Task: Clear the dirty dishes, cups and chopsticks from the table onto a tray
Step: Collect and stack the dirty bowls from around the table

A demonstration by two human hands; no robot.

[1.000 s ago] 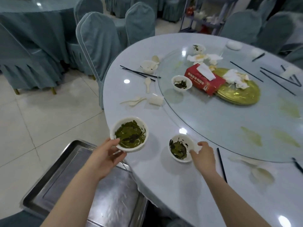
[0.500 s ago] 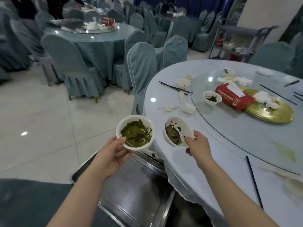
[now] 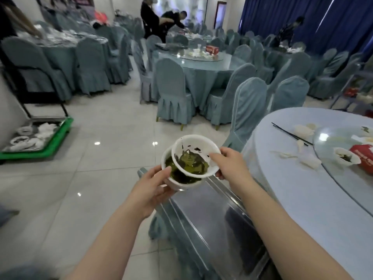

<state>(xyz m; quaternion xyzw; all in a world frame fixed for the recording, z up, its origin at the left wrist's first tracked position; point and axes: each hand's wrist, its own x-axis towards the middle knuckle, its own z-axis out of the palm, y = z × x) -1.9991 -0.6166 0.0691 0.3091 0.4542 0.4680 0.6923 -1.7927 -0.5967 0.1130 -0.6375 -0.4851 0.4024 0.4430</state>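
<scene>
left hand (image 3: 150, 187): curled under and around the lower bowl (image 3: 181, 181), thumb up at its near rim.
right hand (image 3: 228, 164): pinching the rim of the upper bowl (image 3: 193, 156), forefinger laid inside, thumb beneath.
bowls: held in the air, upper one tilted toward the left and nested partly into the lower; green leafy dregs in both.
key relation: tray (image 3: 212, 229) directly below and toward the body from both bowls, long side running from near the hands back toward the body; left hand lower and likely nearer the metal.
judgement: stacking step nearly done; next move looks like a short drop straight down onto the tray.
in the way: nothing seen between bowls and tray; raised tray rim just under the lower bowl could catch its base.
risk: tilted upper bowl may slop liquid.
table (image 3: 302, 188): to the right, carrying chopsticks (image 3: 290, 134), a small white bowl (image 3: 346, 158), a red box (image 3: 363, 156), scraps of napkin.
room: covered chairs (image 3: 250, 110), green cart (image 3: 40, 136) of white crockery far left, people at distant tables.
</scene>
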